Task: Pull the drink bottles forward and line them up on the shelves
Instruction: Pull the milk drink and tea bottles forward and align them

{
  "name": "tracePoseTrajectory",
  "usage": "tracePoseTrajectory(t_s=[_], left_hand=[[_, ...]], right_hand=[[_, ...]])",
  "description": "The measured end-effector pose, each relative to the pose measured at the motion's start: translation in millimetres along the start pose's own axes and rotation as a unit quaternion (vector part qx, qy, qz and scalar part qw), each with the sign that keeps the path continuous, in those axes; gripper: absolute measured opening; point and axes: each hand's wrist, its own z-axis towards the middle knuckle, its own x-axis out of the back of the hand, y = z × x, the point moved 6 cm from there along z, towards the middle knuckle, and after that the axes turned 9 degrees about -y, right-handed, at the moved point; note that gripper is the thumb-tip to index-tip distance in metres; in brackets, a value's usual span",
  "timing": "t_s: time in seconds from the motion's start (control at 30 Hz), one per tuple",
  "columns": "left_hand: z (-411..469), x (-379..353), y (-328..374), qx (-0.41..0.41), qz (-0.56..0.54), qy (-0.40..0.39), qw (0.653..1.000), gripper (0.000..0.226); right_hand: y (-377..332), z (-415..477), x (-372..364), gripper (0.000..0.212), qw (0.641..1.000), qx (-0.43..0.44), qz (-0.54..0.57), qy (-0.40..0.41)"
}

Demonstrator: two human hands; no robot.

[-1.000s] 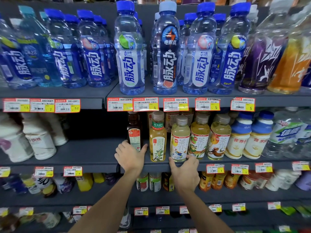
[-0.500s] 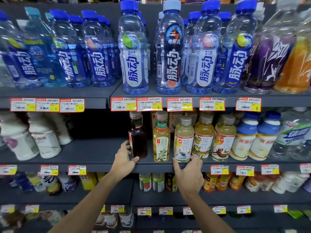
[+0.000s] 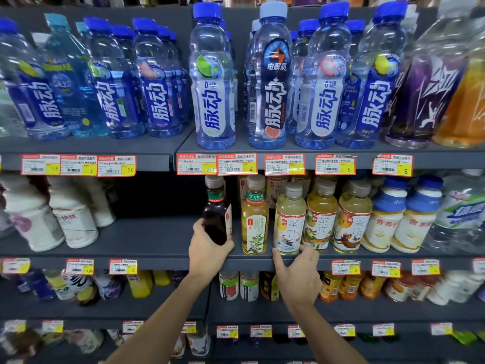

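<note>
Left hand (image 3: 210,249): wrapped round the lower part of the dark tea bottle (image 3: 215,214), thumb on its left side, fingers curled under its right. Its base is hidden by the hand.
Dark tea bottle: upright, at the front edge of the middle shelf (image 3: 157,239), leftmost in the row, just beside the green-label tea bottle (image 3: 255,222).
Right hand (image 3: 299,269): thumb and fingers pinch the base of the pale tea bottle (image 3: 288,219), which is third from the left, upright, at the shelf edge.
Middle shelf, front row count: 7, made up of 1 dark tea, 1 green-label tea, 1 pale tea, 2 yellow tea bottles (image 3: 322,219) and 2 blue-capped white bottles (image 3: 384,224). There are more behind; that count is unclear.
Top shelf, right section: 4 blue-capped sports-drink bottles (image 3: 213,101) in front, then 1 purple bottle (image 3: 425,101) and 1 orange bottle (image 3: 464,106).
Price tags (image 3: 250,165): 8 on the top shelf edge, 3 left and 5 right.
Middle shelf, left: large white bottles (image 3: 76,224), set back and too blurred to count.
</note>
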Motion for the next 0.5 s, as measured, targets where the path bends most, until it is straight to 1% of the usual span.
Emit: tracePoseTrajectory(t_s=[0.07,0.1,0.17,0.23,0.3,0.4,0.5], left_hand=[[0.7,-0.1,-3.3,-0.010,-0.010,-0.051,0.999,0.074],[0.9,1.0,-3.6,-0.019,-0.006,-0.062,0.998,0.069],[0.8,4.5,-2.4,-0.041,0.009,-0.052,0.998,0.066],[-1.2,7.8,-2.5,-0.053,0.019,-0.022,0.998,0.068],[-2.9,7.3,-4.8,-0.046,-0.007,-0.017,0.999,0.070],[-0.4,5.8,-9.1,-0.027,-0.023,-0.046,0.998,0.077],[0.5,6.2,-11.4,-0.026,0.006,-0.087,0.996,0.080]], right_hand=[[0.1,-0.2,-0.5,0.057,1.000,0.002,0.002,0.006],[0.1,-0.6,-0.7,0.057,1.000,0.003,0.003,0.009],[0.0,-0.8,-1.0,0.057,1.000,0.003,0.006,0.010],[0.3,-0.9,-1.5,0.057,1.000,0.004,0.007,0.010],[0.7,-0.9,-1.6,0.057,1.000,0.006,0.007,0.010],[1.0,-0.7,-1.5,0.057,1.000,0.004,0.005,0.008],[0.2,-1.0,-1.9,0.056,1.000,0.005,0.008,0.010]])
